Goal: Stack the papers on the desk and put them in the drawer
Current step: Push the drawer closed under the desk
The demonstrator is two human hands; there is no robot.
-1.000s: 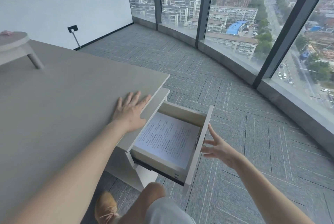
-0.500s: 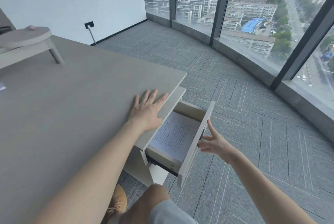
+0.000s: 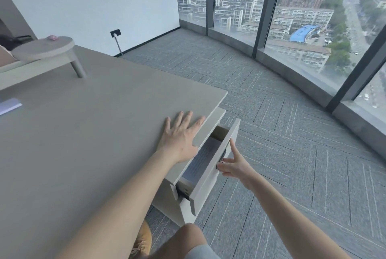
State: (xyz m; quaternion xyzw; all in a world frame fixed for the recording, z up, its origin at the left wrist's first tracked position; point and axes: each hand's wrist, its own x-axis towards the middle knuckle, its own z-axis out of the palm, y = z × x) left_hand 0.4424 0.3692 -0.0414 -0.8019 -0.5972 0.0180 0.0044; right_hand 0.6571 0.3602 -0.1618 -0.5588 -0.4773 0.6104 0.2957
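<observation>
The white drawer [image 3: 211,177] under the desk's right corner stands only partly out. Printed papers [image 3: 201,161] lie flat inside it, and the desk edge hides most of them. My right hand [image 3: 235,165] is spread against the drawer's front panel, fingertips touching it beside the dark handle. My left hand [image 3: 180,135] lies flat, palm down and fingers apart, on the grey desk [image 3: 83,133] near its right edge, just above the drawer.
A round grey riser [image 3: 45,47] stands on the desk at the back left. A pale sheet [image 3: 9,105] lies at the desk's left edge. Grey carpet [image 3: 292,154] runs right to tall curved windows. My knee and a tan shoe [image 3: 144,240] show below.
The drawer has slid inward under my right hand, so less of the papers shows. My left hand has stayed flat on the desk. My view has shifted left.
</observation>
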